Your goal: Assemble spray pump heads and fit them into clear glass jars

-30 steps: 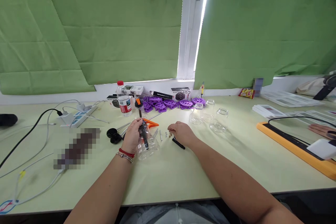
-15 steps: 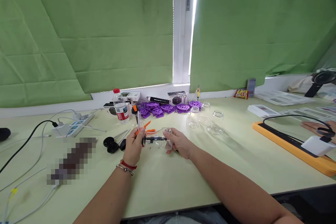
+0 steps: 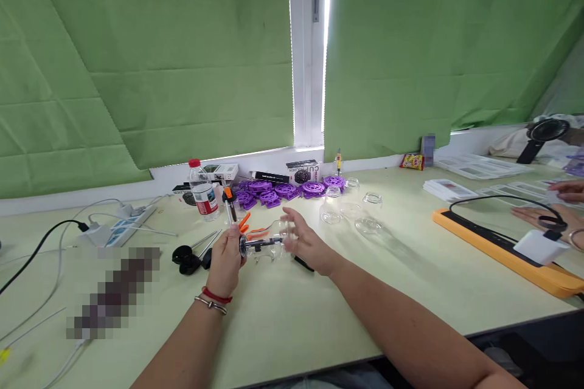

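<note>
Clear glass jar (image 3: 269,242) lies on its side, lifted just above the pale table (image 3: 319,310), spanning both hands. Its mouth end, with a dark fitting, sits pinched in the closed fingers of the left hand (image 3: 227,257). At its base end the right hand (image 3: 306,244) has its fingers spread loosely, touching the glass. Orange clips (image 3: 250,228) lie just behind.

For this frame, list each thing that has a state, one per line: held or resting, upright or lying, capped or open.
Clear jar: held sideways above the table.
Left hand: closed on the jar's mouth end.
Right hand: fingers spread at the jar's base.
Water bottle: upright, red cap on.
Three empty jars: resting, lidless.
</note>
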`<state>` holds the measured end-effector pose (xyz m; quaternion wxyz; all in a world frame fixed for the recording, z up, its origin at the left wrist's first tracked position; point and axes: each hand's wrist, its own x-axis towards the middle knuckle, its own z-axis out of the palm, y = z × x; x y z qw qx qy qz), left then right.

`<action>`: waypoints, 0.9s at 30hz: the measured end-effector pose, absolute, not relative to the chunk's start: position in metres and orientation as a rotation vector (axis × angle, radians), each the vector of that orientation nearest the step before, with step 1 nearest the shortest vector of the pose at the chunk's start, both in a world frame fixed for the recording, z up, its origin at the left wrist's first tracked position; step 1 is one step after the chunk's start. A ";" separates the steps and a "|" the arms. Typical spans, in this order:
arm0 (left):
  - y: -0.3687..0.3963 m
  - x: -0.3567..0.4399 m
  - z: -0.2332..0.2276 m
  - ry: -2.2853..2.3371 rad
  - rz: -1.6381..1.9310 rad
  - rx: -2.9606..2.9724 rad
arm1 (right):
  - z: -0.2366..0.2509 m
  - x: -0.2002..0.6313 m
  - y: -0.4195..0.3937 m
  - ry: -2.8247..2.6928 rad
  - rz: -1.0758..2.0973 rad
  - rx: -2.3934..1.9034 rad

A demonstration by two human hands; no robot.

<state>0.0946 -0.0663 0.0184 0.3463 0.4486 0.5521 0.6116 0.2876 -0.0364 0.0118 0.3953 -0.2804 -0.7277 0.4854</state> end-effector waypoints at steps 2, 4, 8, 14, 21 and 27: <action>-0.066 0.095 0.016 1.481 1.619 1.242 | 0.009 0.288 -0.033 -1.774 1.499 -0.849; -0.066 0.095 0.014 1.489 1.616 1.274 | 0.012 0.290 -0.034 -1.842 1.480 -0.893; -0.066 0.093 0.016 1.435 1.567 1.166 | 0.024 0.295 -0.041 -2.097 0.857 -0.576; -0.066 0.089 0.012 1.554 1.708 1.354 | 0.014 0.293 -0.033 -1.801 1.443 -0.822; -0.058 0.081 0.009 1.499 1.628 1.191 | 0.025 0.297 -0.043 -2.188 0.694 -0.531; -0.065 0.088 0.010 1.609 1.682 1.512 | 0.017 0.296 -0.035 -1.949 1.242 -0.761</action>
